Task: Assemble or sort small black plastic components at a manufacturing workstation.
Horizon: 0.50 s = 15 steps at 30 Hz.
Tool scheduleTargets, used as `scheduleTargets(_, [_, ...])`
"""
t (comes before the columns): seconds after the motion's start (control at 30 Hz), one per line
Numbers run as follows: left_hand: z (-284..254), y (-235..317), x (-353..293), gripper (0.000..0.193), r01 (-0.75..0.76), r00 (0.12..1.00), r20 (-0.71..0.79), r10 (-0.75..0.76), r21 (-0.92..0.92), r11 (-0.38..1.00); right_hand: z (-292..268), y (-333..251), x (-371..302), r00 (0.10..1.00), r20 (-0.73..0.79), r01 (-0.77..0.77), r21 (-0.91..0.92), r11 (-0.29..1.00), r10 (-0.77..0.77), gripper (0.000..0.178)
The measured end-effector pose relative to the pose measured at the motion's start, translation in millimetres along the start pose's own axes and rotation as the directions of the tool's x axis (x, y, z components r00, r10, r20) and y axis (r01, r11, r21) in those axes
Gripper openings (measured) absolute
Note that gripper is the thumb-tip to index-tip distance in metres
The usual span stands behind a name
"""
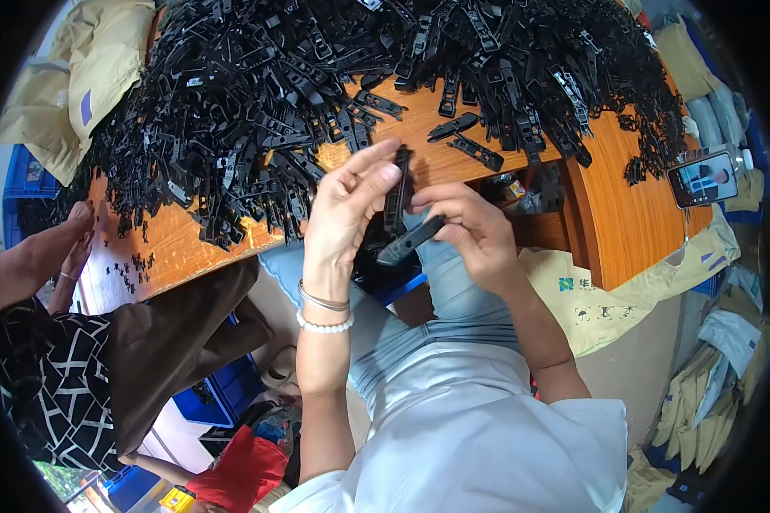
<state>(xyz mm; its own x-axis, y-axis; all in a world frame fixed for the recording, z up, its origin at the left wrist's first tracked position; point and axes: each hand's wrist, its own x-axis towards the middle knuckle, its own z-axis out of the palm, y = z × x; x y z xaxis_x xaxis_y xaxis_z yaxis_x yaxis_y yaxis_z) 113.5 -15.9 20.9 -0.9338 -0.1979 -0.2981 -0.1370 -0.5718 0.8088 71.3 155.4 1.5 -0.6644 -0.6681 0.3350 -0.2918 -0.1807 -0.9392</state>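
My left hand [342,201], with a bead bracelet and a bangle on its wrist, is closed on a long narrow black plastic part [396,190] that stands nearly upright between thumb and fingers. To its right, my right hand [479,235] pinches the end of a second, thicker black plastic piece [406,243], which slants down to the left with a tapered tip. The two pieces are close together over my lap; whether they touch, I cannot tell. Just beyond my hands, a few similar loose parts [475,152] lie on the wooden table [402,128].
A big heap of black plastic parts [257,94] covers the table. At left a co-worker's hand [79,224] is near small scattered pieces. A phone [701,180] stands at the right. An open drawer compartment [535,227] lies under the table edge; paper sacks [103,60] rest at far left.
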Motion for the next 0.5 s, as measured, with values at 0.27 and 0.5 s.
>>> scheduleTargets(0.27, [2, 5, -10, 0.041, -0.118, 0.99, 0.121, 0.071, 0.445, 0.887, -1, -10, 6, 0.98, 0.081, 0.199, -0.334, 0.921, -0.183, 0.015])
scheduleTargets(0.5, [4, -5, -18, 0.026, -0.007, 0.995, 0.095, -0.039, 0.439, 0.898, -7, -6, 4, 0.998, -0.012, 0.067, -0.148, 0.987, -0.069, 0.016])
